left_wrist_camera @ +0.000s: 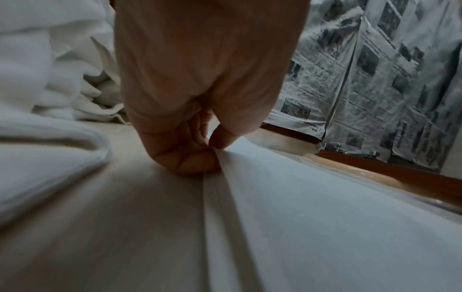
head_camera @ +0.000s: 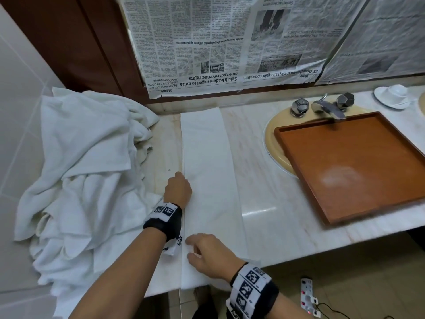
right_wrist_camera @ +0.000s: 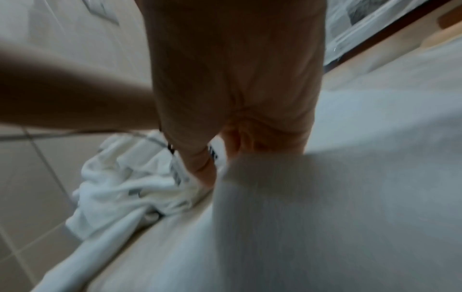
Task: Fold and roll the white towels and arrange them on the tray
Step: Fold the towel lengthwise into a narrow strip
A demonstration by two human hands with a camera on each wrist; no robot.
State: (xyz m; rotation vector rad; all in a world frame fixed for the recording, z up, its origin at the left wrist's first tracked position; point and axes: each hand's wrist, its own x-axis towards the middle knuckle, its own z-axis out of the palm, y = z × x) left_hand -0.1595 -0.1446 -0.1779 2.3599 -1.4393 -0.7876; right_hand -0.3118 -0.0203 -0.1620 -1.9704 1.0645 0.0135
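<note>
Folded towel: a long white strip [head_camera: 207,180] lies flat on the marble counter [head_camera: 276,215], running from the back wall to the front edge, where its near end reaches the counter's edge.
Left edge of strip: straight and layered; in the left wrist view the layers show as a thin seam [left_wrist_camera: 215,207] running toward the camera.
Left hand: the left hand [head_camera: 178,188] sits at the strip's left edge, about halfway along; thumb and curled fingers [left_wrist_camera: 192,160] pinch that edge against the counter.
Right hand: the right hand [head_camera: 207,255] is at the near end of the strip, fingers curled at the left edge; the right wrist view is blurred, and the cloth rises in a small fold in front of the fingers [right_wrist_camera: 202,168], so I cannot tell if it pinches or only presses.
Towel pile: loose white towels [head_camera: 87,169] are heaped on the left, hanging over the front edge, near the strip but apart from it.
Open room: bare marble lies between the strip's right edge and the tray.
Tray: a brown wooden tray [head_camera: 285,143] rests over the sink [head_camera: 271,143], with one corner past the counter's front edge.
Behind: newspaper [head_camera: 207,42] covers the wall; the tap [head_camera: 326,107] stands at the tray's far rim.
</note>
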